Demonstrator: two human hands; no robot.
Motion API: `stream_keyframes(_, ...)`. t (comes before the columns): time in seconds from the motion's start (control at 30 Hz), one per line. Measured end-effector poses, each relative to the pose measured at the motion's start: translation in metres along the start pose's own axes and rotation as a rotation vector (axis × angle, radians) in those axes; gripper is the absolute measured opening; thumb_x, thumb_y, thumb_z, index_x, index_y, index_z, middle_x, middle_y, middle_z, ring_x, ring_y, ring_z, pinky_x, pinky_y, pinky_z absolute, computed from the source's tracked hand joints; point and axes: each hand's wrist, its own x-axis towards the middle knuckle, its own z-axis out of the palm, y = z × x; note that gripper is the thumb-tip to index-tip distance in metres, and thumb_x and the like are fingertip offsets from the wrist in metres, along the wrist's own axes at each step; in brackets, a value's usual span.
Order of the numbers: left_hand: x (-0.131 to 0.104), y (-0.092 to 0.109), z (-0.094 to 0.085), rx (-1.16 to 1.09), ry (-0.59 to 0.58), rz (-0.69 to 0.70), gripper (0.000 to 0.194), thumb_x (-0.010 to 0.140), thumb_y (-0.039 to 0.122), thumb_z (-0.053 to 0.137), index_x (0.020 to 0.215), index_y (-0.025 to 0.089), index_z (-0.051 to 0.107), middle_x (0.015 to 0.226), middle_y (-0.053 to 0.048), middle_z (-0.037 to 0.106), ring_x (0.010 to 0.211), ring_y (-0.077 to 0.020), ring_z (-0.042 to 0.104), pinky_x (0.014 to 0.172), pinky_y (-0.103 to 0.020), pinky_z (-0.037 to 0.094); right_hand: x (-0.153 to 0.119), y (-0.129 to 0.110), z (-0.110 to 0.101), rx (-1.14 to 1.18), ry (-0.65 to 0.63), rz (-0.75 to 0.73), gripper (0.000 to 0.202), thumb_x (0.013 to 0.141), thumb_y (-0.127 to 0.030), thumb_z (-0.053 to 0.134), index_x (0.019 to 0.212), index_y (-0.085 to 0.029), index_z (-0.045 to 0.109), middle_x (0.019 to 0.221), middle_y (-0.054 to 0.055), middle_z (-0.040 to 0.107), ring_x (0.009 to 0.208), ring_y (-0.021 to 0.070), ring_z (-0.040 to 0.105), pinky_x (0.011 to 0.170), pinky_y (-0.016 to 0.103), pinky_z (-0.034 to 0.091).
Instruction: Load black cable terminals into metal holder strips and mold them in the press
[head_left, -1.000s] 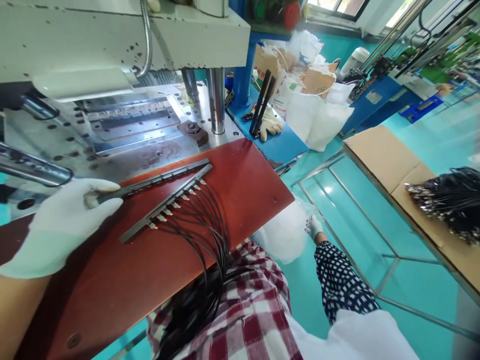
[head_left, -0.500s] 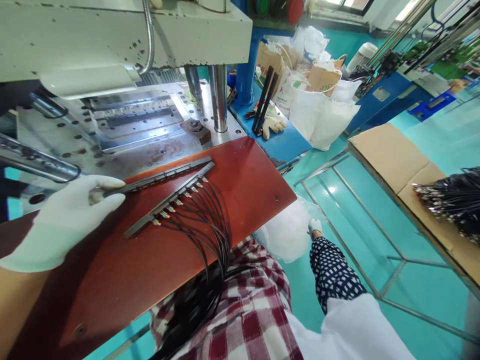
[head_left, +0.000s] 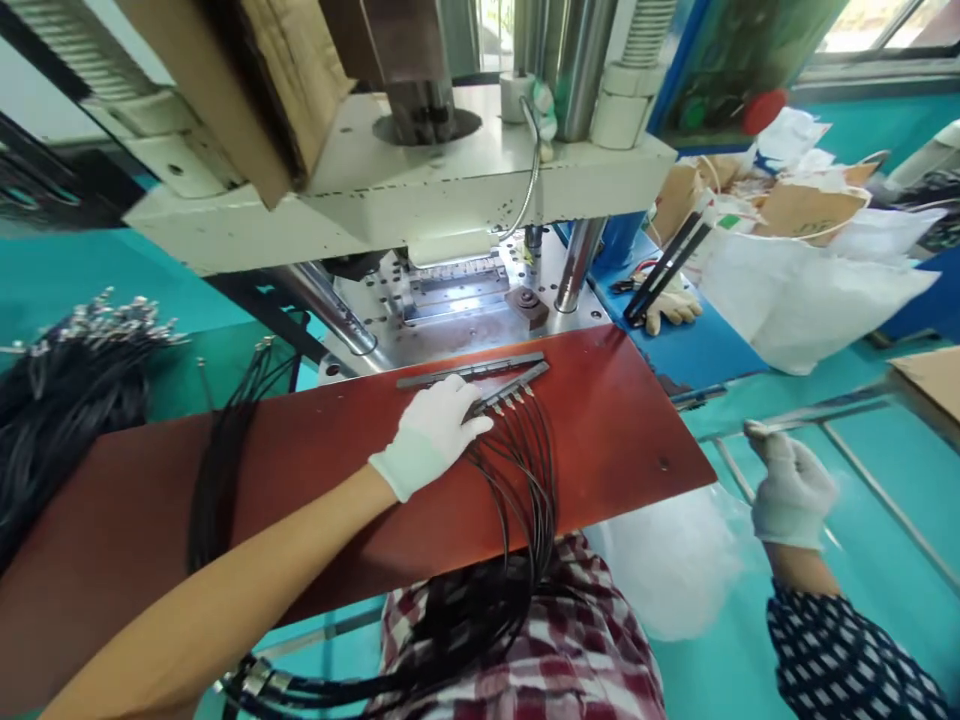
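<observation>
Over the red desk my left hand grips the probably stiff bar, best held by its ends; whether my right hand grips, I can't tell.

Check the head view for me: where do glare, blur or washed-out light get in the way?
Head view: the window is washed out; head view: light glares off the metal plate inside the press; head view: the cable bundle at the left edge looks soft, but the left hand has a clear outline.
</observation>
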Motion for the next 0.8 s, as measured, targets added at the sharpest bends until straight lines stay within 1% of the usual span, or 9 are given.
stream_keyframes(0.07,0.004,0.007,0.005,-0.094,0.002,-0.031,0.022,0.092,0.039,0.056,0.1,0.02,0.061,0.104,-0.007,0.063,0.099,-0.0247,0.061,0.087,-0.037,0.048,-0.005,-0.053,0.022,0.136,-0.15,-0.11,0.03,0.093,-0.045,0.054,0.098,-0.021,0.072,0.11,0.009,0.071,0.11,0.0263,0.065,0.105,0.048,0.047)
stream_keyframes(0.13,0.007,0.008,0.006,-0.188,0.005,-0.047,0.014,0.09,0.034,0.056,0.093,0.02,0.06,0.098,-0.005,0.063,0.096,-0.0234,0.061,0.087,-0.037,0.048,-0.019,-0.102,0.047,0.143,-0.426,-0.219,0.029,0.092,-0.045,0.055,0.092,-0.022,0.073,0.105,0.007,0.073,0.103,0.0244,0.067,0.101,0.046,0.049)
stream_keyframes(0.2,0.012,0.006,0.004,-0.229,0.0,-0.056,0.011,0.089,0.032,0.056,0.088,0.021,0.058,0.095,-0.005,0.064,0.094,-0.0239,0.061,0.086,-0.038,0.048,-0.035,-0.139,0.074,0.213,-0.663,-0.2,0.03,0.09,-0.044,0.059,0.107,-0.022,0.071,0.115,0.008,0.07,0.108,0.0237,0.065,0.103,0.044,0.048)
stream_keyframes(0.27,0.015,0.003,0.0,-0.257,-0.006,-0.068,0.011,0.087,0.032,0.056,0.085,0.021,0.057,0.095,-0.005,0.065,0.094,-0.0246,0.061,0.087,-0.039,0.048,-0.048,-0.161,0.1,0.365,-0.822,-0.054,0.045,0.087,-0.045,0.064,0.126,-0.022,0.061,0.129,0.01,0.063,0.116,0.0239,0.062,0.107,0.043,0.046)
stream_keyframes(0.4,0.013,-0.006,-0.011,-0.425,-0.099,-0.122,0.014,0.087,0.033,0.051,0.086,0.021,0.057,0.086,-0.003,0.067,0.079,-0.0206,0.065,0.078,-0.036,0.05,-0.058,-0.172,0.138,0.825,-0.884,0.38,0.059,0.083,-0.054,0.067,0.129,-0.02,0.052,0.138,0.015,0.056,0.123,0.0265,0.058,0.111,0.046,0.042)
stream_keyframes(0.53,0.01,-0.023,-0.024,-0.564,-0.133,-0.143,0.02,0.089,0.038,0.049,0.091,0.02,0.056,0.076,0.0,0.064,0.064,-0.0165,0.062,0.065,-0.031,0.05,-0.073,-0.17,0.147,1.014,-1.002,0.775,0.058,0.081,-0.059,0.068,0.122,-0.02,0.056,0.138,0.015,0.056,0.129,0.0256,0.054,0.115,0.044,0.038)
stream_keyframes(0.6,0.018,-0.034,-0.033,-0.552,-0.05,-0.101,0.021,0.091,0.039,0.048,0.095,0.019,0.056,0.077,0.0,0.064,0.064,-0.016,0.061,0.067,-0.031,0.051,-0.092,-0.174,0.144,1.045,-1.145,0.916,0.06,0.078,-0.063,0.07,0.119,-0.021,0.057,0.135,0.014,0.059,0.124,0.0259,0.058,0.111,0.046,0.041)
stream_keyframes(0.7,0.054,-0.049,-0.046,-0.395,0.171,-0.022,0.021,0.091,0.034,0.05,0.102,0.018,0.059,0.089,-0.003,0.068,0.079,-0.0189,0.065,0.08,-0.035,0.052,-0.127,-0.187,0.145,1.067,-1.439,1.119,0.063,0.069,-0.062,0.079,0.111,-0.019,0.059,0.117,0.014,0.068,0.109,0.0266,0.066,0.1,0.046,0.047)
stream_keyframes(0.8,0.104,-0.063,-0.057,-0.238,0.322,0.041,0.021,0.092,0.028,0.052,0.104,0.016,0.064,0.107,-0.009,0.07,0.101,-0.0228,0.065,0.095,-0.039,0.05,-0.144,-0.205,0.164,1.117,-1.585,1.076,0.059,0.066,-0.045,0.087,0.109,-0.015,0.061,0.103,0.013,0.072,0.099,0.0252,0.069,0.093,0.044,0.048)
